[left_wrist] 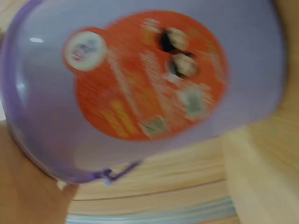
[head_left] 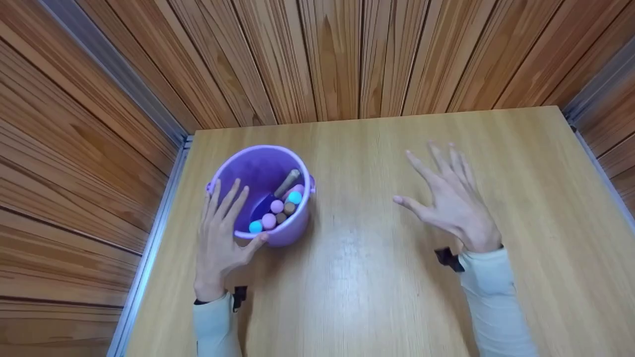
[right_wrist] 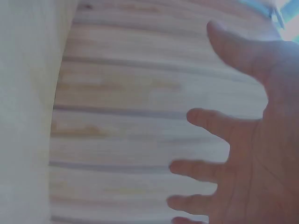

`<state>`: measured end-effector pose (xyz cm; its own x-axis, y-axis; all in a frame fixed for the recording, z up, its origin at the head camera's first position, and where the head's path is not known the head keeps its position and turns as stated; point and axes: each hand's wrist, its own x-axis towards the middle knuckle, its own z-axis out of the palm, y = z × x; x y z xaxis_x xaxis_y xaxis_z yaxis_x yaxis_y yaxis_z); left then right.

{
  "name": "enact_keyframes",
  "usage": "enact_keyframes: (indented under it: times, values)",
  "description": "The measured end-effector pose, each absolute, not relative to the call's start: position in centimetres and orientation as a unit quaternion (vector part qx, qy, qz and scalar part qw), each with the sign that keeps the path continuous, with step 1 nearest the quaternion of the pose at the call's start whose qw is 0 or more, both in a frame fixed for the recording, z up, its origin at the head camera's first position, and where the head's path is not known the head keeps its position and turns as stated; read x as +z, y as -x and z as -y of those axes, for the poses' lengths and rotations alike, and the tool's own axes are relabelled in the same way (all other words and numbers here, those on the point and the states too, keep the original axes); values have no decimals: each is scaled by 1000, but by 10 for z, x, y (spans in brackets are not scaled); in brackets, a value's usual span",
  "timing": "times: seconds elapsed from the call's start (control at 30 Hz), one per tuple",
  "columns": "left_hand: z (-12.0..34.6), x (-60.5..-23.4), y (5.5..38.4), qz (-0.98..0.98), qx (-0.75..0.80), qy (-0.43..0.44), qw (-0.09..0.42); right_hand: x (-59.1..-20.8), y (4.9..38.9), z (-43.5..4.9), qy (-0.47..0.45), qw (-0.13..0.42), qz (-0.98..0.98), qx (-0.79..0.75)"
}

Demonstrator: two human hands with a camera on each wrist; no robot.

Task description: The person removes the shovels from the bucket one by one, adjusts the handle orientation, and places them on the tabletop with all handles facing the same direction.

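A purple bucket stands on the left half of the table, its mouth facing up toward me. Inside lie several small pink, blue and brown balls and a greyish stick. My left hand is at the bucket's near left side, with straight, spread fingers overlapping the rim and the thumb by its front edge. The left wrist view shows an orange label on the bucket wall, somewhat blurred. To the right, my right hand hovers over the table with fingers spread and nothing in it.
The wooden table meets a plank wall at the back and another plank wall on the left. Metal rails run along the table's sides. A small purple handle piece juts from the bucket's rim.
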<state>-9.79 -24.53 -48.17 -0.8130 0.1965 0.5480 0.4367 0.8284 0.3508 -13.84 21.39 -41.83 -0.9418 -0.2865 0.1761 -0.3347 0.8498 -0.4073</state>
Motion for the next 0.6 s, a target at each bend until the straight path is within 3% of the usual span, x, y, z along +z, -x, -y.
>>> enact_keyframes:
  times: [0.3, 0.6]
  values:
    - [266, -500, 100, 875, -307, 199, 318, -370, 194, -122, -350, 1, 922, 165]
    - [268, -508, 105, 837, -304, 227, 395, -365, 223, -39, -443, -45, 880, 166]
